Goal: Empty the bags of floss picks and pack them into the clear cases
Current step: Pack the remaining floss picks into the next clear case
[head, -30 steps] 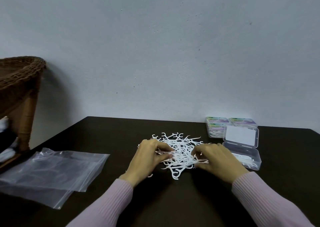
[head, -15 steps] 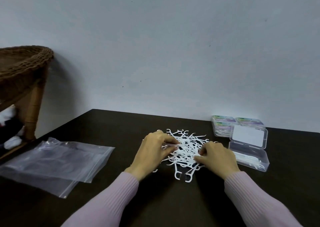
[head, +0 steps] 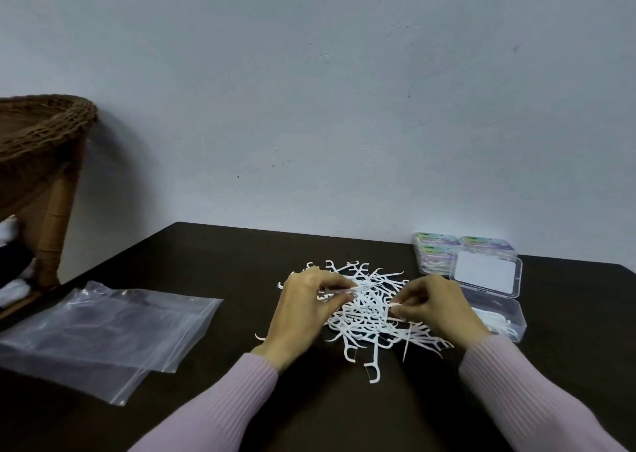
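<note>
Two hands work over a loose heap of white floss picks (head: 370, 308) in the middle of a dark surface (head: 344, 410). Both wrists wear pale lilac ribbed sleeves (head: 220, 403). On the left side of the heap, the left hand (head: 304, 308) rests with its fingers (head: 339, 284) curled, pinching several picks between thumb and fingertips. At the right side of the heap, the right hand (head: 438, 305) also has its fingers curled and pinches one pick at its tip.

Just right of the right hand sits an open clear case (head: 506, 317), lid (head: 487, 274) tilted up, with some picks lying in its tray. Behind it, against the pale wall (head: 327, 90), are closed cases with coloured labels (head: 444, 248), touching one another.

Well to the left, two flat clear zip bags (head: 103, 331) lie overlapped on the surface. Beyond them, at the left edge, stands a brown wicker piece of furniture (head: 41, 141), with something white and black partly seen beneath it.
</note>
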The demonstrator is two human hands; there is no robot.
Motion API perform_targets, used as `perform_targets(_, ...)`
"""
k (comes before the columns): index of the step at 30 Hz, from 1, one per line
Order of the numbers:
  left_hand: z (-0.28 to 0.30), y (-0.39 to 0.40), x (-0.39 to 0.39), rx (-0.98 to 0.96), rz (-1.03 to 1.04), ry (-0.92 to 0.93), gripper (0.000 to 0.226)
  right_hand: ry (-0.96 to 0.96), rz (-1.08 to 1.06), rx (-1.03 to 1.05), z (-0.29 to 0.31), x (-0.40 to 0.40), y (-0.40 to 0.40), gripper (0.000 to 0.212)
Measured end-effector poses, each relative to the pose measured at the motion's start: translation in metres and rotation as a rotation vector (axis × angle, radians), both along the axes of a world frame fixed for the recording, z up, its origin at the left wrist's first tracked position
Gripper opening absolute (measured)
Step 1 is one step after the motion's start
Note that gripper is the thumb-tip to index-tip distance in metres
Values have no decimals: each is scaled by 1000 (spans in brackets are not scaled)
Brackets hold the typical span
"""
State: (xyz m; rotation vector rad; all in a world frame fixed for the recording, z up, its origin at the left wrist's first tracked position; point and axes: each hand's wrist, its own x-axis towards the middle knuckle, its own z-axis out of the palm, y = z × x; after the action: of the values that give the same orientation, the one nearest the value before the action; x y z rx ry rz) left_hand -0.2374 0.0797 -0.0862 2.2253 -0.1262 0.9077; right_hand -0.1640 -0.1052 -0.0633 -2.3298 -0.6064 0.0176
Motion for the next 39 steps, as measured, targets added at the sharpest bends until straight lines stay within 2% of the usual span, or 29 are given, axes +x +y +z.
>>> perform_targets(3, 1, -7, 7, -108, 0, -19, 13, 12, -34, 125, 9, 4, -17, 6)
perform_targets(8, 6, -38, 23, -164, -69, -12, 11, 3, -121, 273, 19, 14, -47, 9)
perform_targets(12, 11, -68, 41, -170, -148, 11, 12, -53, -281, 419, 22, 24, -73, 13)
perform_targets(15, 15, -89, 57, -212, -186, 22, 14, -65, -488, 596, 18, 31, -88, 19)
perform_targets(20, 15, -123, 80, -323, -248, 68, 14, -23, -648, 641, 1, 41, -86, 23)
perform_targets(25, 7, -139, 98, -253, -319, 132, 14, 106, -483, 524, -4, 51, -87, 25)
perform_targets(31, 6, -148, 112, -259, -380, 162, 16, 252, -343, 461, 1, 60, -107, 15)
perform_targets(39, 2, -152, 118, -219, -461, 239, 21, 193, -269, 405, 1, 63, -118, 19)
